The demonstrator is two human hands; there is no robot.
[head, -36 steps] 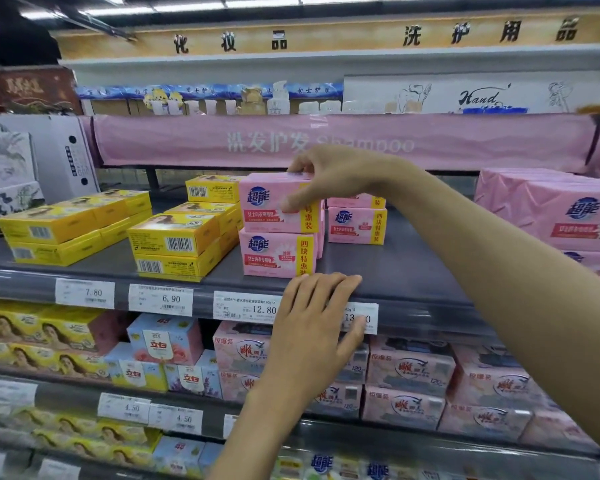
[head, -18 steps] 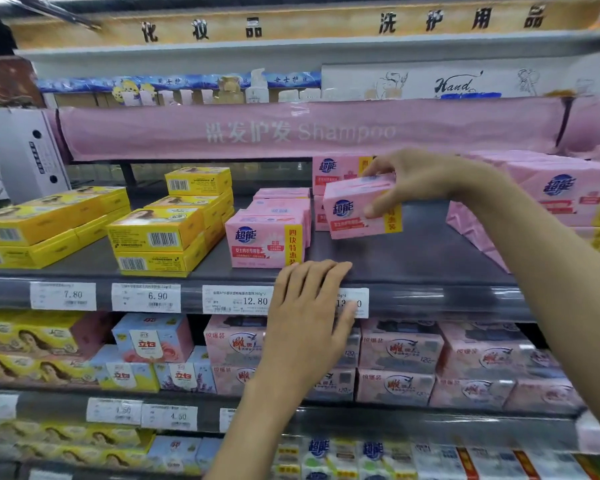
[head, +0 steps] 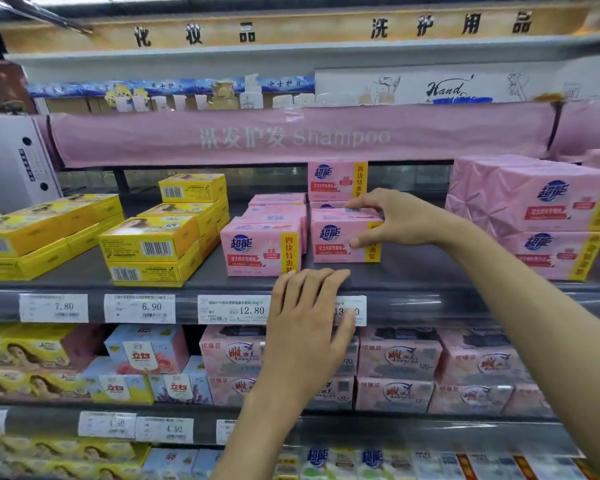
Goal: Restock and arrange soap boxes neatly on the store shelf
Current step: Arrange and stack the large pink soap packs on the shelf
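The pink soap box (head: 336, 242) stands face-out on the middle shelf (head: 465, 271), just beside a matching pink box (head: 257, 251) to its left, with a narrow gap between them; whether its base fully rests on the shelf I cannot tell. The right hand (head: 400, 220) has it in its grip, fingers curled over the top and the thumb pressed against the front face. The box looks set slightly farther back than its neighbour, so the step in hand seems to be placing it at the front of a second pink row. The next move probably calls for drawing it forward until the two faces line up, then letting go without tipping it. The left hand (head: 305, 327) lies flat and released against the shelf edge, partly covering a price tag (head: 352, 310). Another pink box (head: 333, 180) stands behind, stacked yellow soap boxes (head: 149, 244) sit to the left, and wrapped pink multipacks (head: 541, 209) to the right.
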